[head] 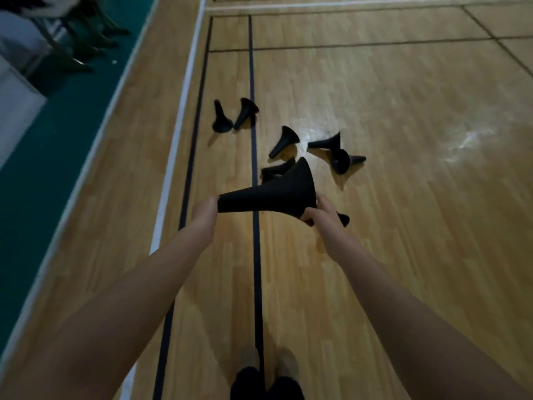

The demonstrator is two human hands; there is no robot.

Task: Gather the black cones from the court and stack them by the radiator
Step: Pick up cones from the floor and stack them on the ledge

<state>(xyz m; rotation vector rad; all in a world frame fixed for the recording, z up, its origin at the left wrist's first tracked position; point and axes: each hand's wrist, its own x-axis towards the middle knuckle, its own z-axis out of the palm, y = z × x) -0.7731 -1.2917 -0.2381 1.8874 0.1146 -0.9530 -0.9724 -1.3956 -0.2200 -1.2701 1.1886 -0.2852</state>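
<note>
Cone [271, 194] held sideways — left hand [204, 210] gripping tip, right hand [318, 216] pinching rim — could slip from that thin pinch.

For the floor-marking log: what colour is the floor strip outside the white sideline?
The strip is dark green; head view.

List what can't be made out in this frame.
Head view:
The dark cone end past the right hand: the hand covers the rest; held or on the floor, unclear.
The floor cone behind the held cone: mostly covered by it.
The top-left furniture: motion-blurred; no radiator identifiable.
</note>
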